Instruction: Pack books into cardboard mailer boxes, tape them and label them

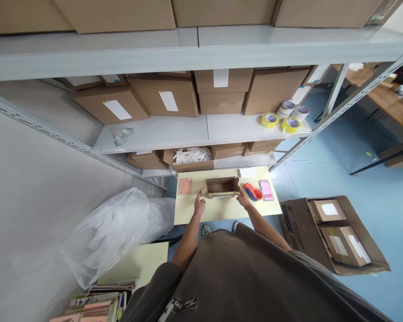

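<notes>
A small open cardboard box (220, 195) stands on the pale yellow table (188, 214), its flaps folded up and its inside showing brown. My left hand (199, 205) grips its left end near the front corner. At the opposite end my right hand (243, 199) holds the right front corner. Just right of my right hand lies a red and blue tape dispenser (253, 191). Beside that is a pink item (266, 190), blurred out. An orange card (184, 186) is left of the box, and a white pad (247, 172) lies at the table's back edge.
Metal shelving (174, 134) with cardboard boxes rises behind the table. Tape rolls (290, 125) sit on its right side, above a carton of white strips (193, 166). A large carton (297, 232) holding boxes stands right; a plastic bag (121, 223) lies left.
</notes>
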`<state>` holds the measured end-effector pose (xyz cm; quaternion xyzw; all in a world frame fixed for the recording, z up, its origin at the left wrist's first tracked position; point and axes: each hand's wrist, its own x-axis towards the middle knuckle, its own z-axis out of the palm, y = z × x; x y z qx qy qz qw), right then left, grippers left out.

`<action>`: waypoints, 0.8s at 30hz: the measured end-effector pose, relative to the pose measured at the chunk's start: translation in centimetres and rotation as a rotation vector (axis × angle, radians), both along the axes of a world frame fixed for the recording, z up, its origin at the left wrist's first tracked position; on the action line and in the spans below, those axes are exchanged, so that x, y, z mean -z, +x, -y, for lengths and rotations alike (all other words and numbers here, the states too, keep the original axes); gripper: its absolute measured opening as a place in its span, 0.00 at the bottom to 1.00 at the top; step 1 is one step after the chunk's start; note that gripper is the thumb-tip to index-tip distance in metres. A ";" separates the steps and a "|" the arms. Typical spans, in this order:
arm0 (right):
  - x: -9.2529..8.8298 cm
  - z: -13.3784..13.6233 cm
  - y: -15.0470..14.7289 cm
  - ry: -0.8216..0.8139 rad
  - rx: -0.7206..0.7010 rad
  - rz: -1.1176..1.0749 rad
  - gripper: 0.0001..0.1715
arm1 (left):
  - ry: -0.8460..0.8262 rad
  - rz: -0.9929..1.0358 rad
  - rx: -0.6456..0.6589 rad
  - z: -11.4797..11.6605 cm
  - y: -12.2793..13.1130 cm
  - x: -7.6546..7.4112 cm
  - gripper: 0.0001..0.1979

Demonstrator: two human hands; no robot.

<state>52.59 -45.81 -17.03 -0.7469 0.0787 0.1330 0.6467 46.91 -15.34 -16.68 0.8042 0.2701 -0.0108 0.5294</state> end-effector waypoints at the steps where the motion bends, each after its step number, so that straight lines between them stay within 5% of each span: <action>1: -0.6 0.4 0.3 -0.022 0.049 0.035 0.37 | 0.059 0.036 -0.070 -0.7 0.1 -0.8 0.27; 4: -3.1 1.1 1.6 -0.095 0.158 0.165 0.30 | 0.136 0.197 -0.124 -2.1 1.6 -3.8 0.21; 8: -5.9 0.1 3.9 -0.182 -0.117 0.205 0.16 | 0.061 0.224 0.303 -1.2 5.1 -6.8 0.18; 11: -6.5 -0.6 4.9 -0.287 -0.299 0.179 0.12 | 0.134 0.092 0.564 -0.5 6.7 -7.0 0.15; 19: -4.7 0.7 3.9 -0.568 -0.555 0.266 0.51 | 0.274 -0.100 0.767 -2.4 5.6 -4.0 0.49; 24: -3.7 -1.5 5.7 -0.707 -0.589 0.280 0.72 | 0.357 -0.111 0.749 -1.0 5.5 -3.3 0.39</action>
